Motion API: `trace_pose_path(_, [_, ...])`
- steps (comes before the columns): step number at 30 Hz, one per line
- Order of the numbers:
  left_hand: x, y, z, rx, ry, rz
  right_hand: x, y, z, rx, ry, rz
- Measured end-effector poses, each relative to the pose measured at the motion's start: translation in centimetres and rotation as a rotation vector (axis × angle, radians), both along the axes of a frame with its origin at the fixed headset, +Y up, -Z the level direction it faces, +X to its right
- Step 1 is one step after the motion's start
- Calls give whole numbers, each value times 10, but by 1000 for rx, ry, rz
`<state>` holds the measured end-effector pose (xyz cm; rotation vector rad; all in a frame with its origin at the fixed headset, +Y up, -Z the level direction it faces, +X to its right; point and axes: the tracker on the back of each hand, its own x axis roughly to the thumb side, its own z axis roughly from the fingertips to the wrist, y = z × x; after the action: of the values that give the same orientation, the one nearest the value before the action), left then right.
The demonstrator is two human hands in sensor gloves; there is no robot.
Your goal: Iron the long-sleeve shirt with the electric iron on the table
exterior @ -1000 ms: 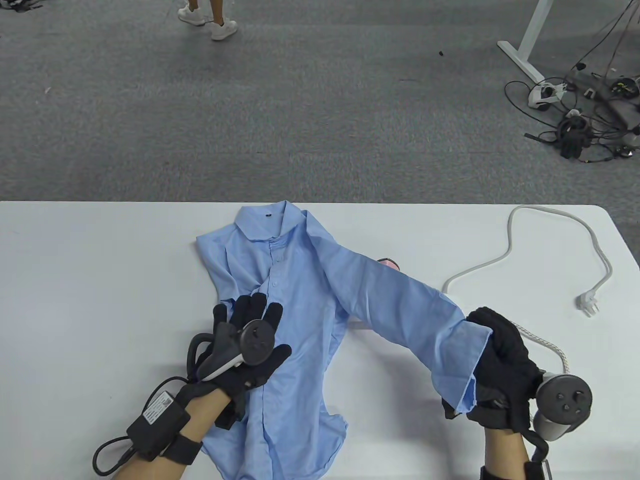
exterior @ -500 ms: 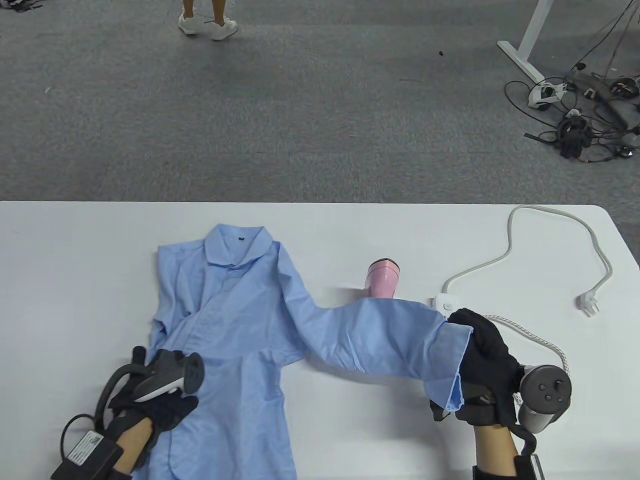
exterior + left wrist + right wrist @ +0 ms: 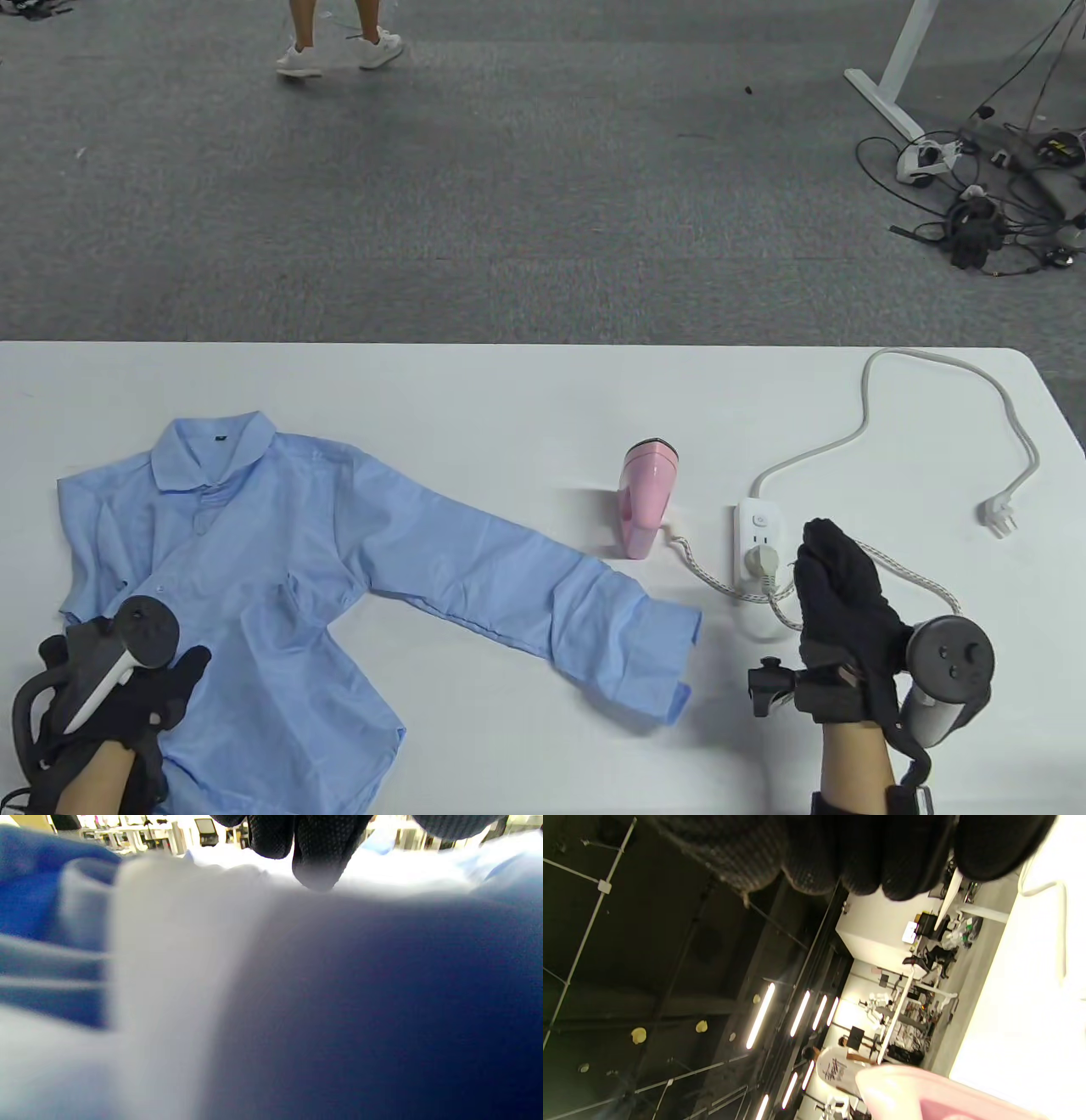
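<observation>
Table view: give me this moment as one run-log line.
shirt: flat, sleeve spread right | left hand: on lower shirt | right hand: empty, beside power strip | iron: untouched, plugged in

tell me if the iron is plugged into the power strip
Plugged in. The pink iron lies on the table, and its braided cord ends in a plug seated in the white power strip. The strip's own plug lies loose.

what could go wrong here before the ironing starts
The pink iron appears plugged into the power strip, and its braided cord runs right past the right hand; a snag could drag the iron. The strip's own plug lies loose, so the iron may stay cold. The shirt cuff lies near the iron.
</observation>
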<state>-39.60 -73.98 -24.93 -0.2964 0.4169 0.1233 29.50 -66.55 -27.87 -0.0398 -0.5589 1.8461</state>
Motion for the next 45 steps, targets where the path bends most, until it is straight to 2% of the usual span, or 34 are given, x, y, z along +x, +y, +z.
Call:
trace_pose_path(4, [20, 15, -7, 134, -65, 51, -40, 2, 0, -11, 82, 228])
trace_pose_path(7, [40, 20, -14, 227, -116, 54, -94, -6, 1, -93, 166, 518])
trace_pose_path(9, [55, 21, -20, 262, -154, 42, -135, -27, -2, -344, 317, 793])
trace_pose_path(11, [70, 21, -25, 272, -195, 31, -156, -51, -8, -612, 403, 997])
trace_pose_path(12, [76, 22, -27, 274, -212, 29, -161, -63, -12, -687, 423, 1060])
trace_pose_path(14, [86, 24, -30, 278, -240, 45, -164, -79, -18, -725, 418, 1107])
trace_pose_path(17, [99, 25, -36, 265, -261, 41, -156, -91, -23, -854, 363, 1177])
trace_pose_path(20, [102, 18, -49, 147, -227, 28, -139, -94, -28, -996, 362, 1315])
trace_pose_path(21, [100, 14, -56, 79, -214, 40, -130, -92, -30, -1007, 303, 1336])
trace_pose_path(22, [98, 12, -62, 61, -204, 69, -121, -92, -31, -1005, 277, 1314])
trace_pose_path(25, [96, 2, -73, 42, -198, 99, -104, -93, -31, -1036, 293, 1227])
trace_pose_path(30, [101, -36, -78, -151, -275, 41, -106, -93, -34, -1009, 308, 1232])
trace_pose_path(33, [94, -60, -78, -246, -268, -10, -109, -95, -36, -992, 317, 1266])
trace_pose_path(35, [85, -65, -77, -301, -254, 24, -109, -96, -36, -982, 325, 1270])
trace_pose_path(38, [63, -65, -72, -302, -202, 47, -108, -98, -38, -972, 326, 1212])
trace_pose_path(41, [46, -68, -65, -310, -181, 73, -112, -100, -41, -945, 337, 1239])
trace_pose_path(45, [48, -69, -60, -294, -182, 54, -121, -98, -38, -961, 343, 1318])
